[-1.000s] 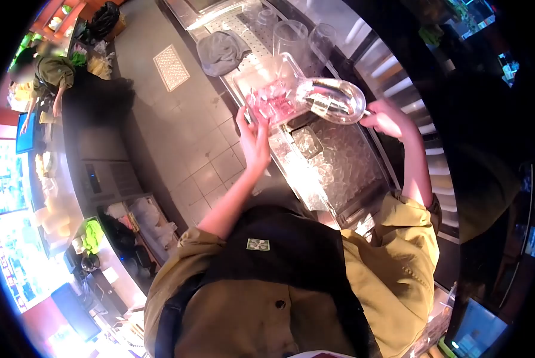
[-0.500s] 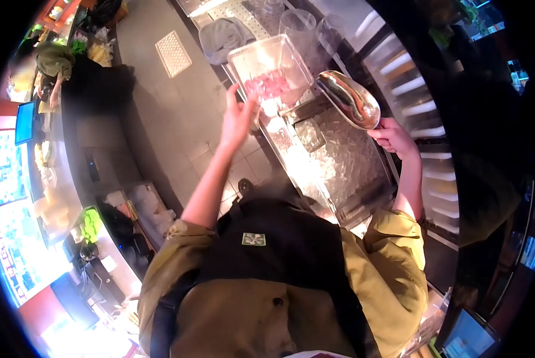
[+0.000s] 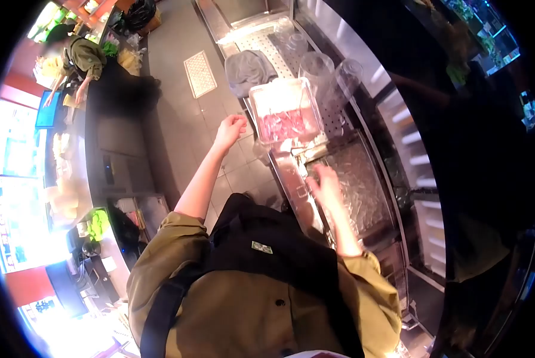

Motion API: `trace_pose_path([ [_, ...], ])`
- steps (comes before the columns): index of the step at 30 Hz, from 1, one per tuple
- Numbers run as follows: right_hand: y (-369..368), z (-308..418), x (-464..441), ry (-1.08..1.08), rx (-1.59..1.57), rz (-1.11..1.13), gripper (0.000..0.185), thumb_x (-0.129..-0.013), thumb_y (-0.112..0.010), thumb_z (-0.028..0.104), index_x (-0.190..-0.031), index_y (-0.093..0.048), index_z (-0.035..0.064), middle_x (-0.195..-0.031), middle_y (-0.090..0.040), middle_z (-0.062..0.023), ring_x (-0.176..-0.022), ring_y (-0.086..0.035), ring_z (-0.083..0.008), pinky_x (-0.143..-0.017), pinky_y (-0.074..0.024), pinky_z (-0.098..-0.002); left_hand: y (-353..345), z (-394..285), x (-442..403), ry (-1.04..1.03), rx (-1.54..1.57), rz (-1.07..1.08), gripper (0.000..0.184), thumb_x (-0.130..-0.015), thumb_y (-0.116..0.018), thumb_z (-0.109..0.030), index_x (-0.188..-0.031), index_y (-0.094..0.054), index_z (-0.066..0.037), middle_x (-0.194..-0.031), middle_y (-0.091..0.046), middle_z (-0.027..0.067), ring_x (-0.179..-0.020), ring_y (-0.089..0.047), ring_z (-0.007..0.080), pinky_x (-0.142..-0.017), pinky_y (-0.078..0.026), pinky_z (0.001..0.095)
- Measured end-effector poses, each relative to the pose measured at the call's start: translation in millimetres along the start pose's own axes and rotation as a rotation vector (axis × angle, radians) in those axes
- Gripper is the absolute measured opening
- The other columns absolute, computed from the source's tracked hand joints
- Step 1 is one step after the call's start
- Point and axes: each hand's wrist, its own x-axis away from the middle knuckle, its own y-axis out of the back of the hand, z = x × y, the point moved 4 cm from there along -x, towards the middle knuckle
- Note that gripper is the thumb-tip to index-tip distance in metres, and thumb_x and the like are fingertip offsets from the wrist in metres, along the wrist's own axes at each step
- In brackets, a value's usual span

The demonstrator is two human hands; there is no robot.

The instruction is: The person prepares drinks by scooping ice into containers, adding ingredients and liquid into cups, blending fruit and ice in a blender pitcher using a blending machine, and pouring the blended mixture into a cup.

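My left hand point(image 3: 230, 131) hangs above the floor, left of a clear plastic container, with its fingers loosely curled in and nothing visible in them. Pink-red contents with a glassy look lie in the lower part of the container point(image 3: 315, 98), which stands at the far end of the ice well. My right hand point(image 3: 325, 182) is over the near left side of the ice well point(image 3: 369, 161), fingers apart and slightly blurred, holding nothing. Loose ice point(image 3: 363, 194) fills the well beneath it. The metal scoop is no longer visible.
A grey cloth point(image 3: 248, 71) lies beyond the container. Clear pitchers point(image 3: 316, 68) stand on a perforated metal drainboard point(image 3: 267, 48). White slats point(image 3: 408, 137) line the right side. Another person point(image 3: 85, 56) works at the left counter, beside a blue screen point(image 3: 48, 110).
My right hand has let go of the metal scoop and come left over the ice. My left hand has drawn away from the container, its fingers curling in. The view has shifted.
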Motion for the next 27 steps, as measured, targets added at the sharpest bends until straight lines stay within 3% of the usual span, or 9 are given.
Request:
trace_pose_path([
  [3, -21.9, 73.9, 6.3, -0.128, -0.700, 0.260, 0.054, -0.079, -0.067, 0.022, -0.126, -0.046, 0.0058, -0.126, -0.048, -0.0155, -0.117, -0.046, -0.0276, -0.095, -0.0396, -0.0360, 8.8, 8.6, -57.8, -0.275, -0.300, -0.117, 0.035, -0.080, -0.060, -0.025, -0.109, -0.058, -0.006, -0.098, -0.061, 0.0147, -0.087, -0.059, 0.0259, -0.077, -0.047, 0.0344],
  [5, -34.0, 105.3, -2.7, -0.025, -0.700, 0.186, 0.058, -0.082, -0.061, 0.010, -0.134, -0.036, 0.0009, -0.135, -0.041, -0.0123, -0.126, -0.037, -0.0244, -0.105, -0.0275, -0.0366, 7.9, -12.9, -81.0, -0.576, -0.529, -0.259, 0.037, -0.079, -0.060, -0.026, -0.111, -0.057, -0.007, -0.105, -0.058, 0.0185, -0.097, -0.056, 0.0320, -0.085, -0.044, 0.0386],
  [10, -75.5, 114.3, -35.8, -0.028, -1.072, -0.103, 0.067, -0.089, -0.042, 0.051, -0.131, -0.039, -0.0016, -0.129, -0.047, -0.0171, -0.125, -0.039, -0.0271, -0.108, -0.0223, -0.0379, -5.9, -31.6, -173.2, -0.600, -0.748, -0.287, 0.052, -0.079, -0.059, -0.040, -0.127, -0.046, -0.025, -0.137, -0.032, 0.0242, -0.124, -0.028, 0.0484, -0.101, -0.024, 0.0584],
  [12, -98.5, 124.0, -28.0, -0.414, -1.319, -0.445, 0.055, -0.090, -0.046, 0.048, -0.119, -0.048, 0.0013, -0.109, -0.059, -0.0172, -0.104, -0.055, -0.0260, -0.094, -0.0381, -0.0401, -19.3, -30.5, -191.1, -0.660, -0.778, -0.202, 0.054, -0.078, -0.058, -0.045, -0.129, -0.044, -0.032, -0.143, -0.021, 0.0238, -0.128, -0.017, 0.0518, -0.099, -0.018, 0.0661],
  [13, -109.0, 122.3, -29.5, -0.334, -1.276, -0.699, 0.049, -0.089, -0.048, 0.047, -0.109, -0.053, 0.0033, -0.093, -0.063, -0.0135, -0.085, -0.060, -0.0247, -0.082, -0.0450, -0.0389, -25.3, -22.0, -201.3, -0.710, -0.785, -0.095, 0.056, -0.078, -0.058, -0.047, -0.130, -0.042, -0.036, -0.146, -0.014, 0.0231, -0.130, -0.010, 0.0534, -0.098, -0.013, 0.0700],
  [17, -91.8, 174.0, -53.6, -0.458, -1.048, -1.254, 0.037, -0.089, -0.046, 0.045, -0.080, -0.052, 0.0104, -0.063, -0.056, -0.0051, -0.058, -0.053, -0.0155, -0.053, -0.0404, -0.0259, -3.7, -17.8, -246.5, -0.800, -0.845, 0.187, 0.058, -0.075, -0.058, -0.053, -0.129, -0.042, -0.043, -0.149, -0.002, 0.0205, -0.132, 0.004, 0.0532, -0.100, -0.003, 0.0693],
  [19, -90.3, 201.5, -59.4, -0.465, -1.090, -1.331, 0.037, -0.090, -0.045, 0.043, -0.073, -0.050, 0.0112, -0.055, -0.050, -0.0020, -0.050, -0.047, -0.0121, -0.043, -0.0325, -0.0230, 13.6, -35.3, -285.0, -0.797, -0.892, 0.247, 0.057, -0.074, -0.058, -0.056, -0.128, -0.043, -0.044, -0.149, -0.004, 0.0205, -0.132, 0.004, 0.0529, -0.100, -0.002, 0.0688],
  [25, -109.9, 281.1, -79.3, -0.764, -1.029, -1.581, 0.030, -0.084, -0.050, 0.036, -0.089, -0.057, 0.0070, -0.068, -0.059, -0.0031, -0.052, -0.051, -0.0103, -0.041, -0.0352, -0.0203, 32.5, -56.7, -394.2, -0.877, -0.797, 0.241, 0.058, -0.073, -0.059, -0.056, -0.127, -0.047, -0.039, -0.148, -0.008, 0.0200, -0.133, 0.003, 0.0508, -0.101, -0.002, 0.0676],
  [27, -113.0, 298.6, -103.9, -0.713, -0.976, -1.361, 0.031, -0.084, -0.047, 0.035, -0.087, -0.058, 0.0061, -0.063, -0.057, -0.0049, -0.046, -0.048, -0.0114, -0.037, -0.0337, -0.0215, 32.3, -62.0, -400.4, -0.866, -0.814, 0.351, 0.060, -0.074, -0.059, -0.054, -0.130, -0.042, -0.038, -0.148, -0.005, 0.0214, -0.131, 0.008, 0.0536, -0.100, -0.001, 0.0698],
])
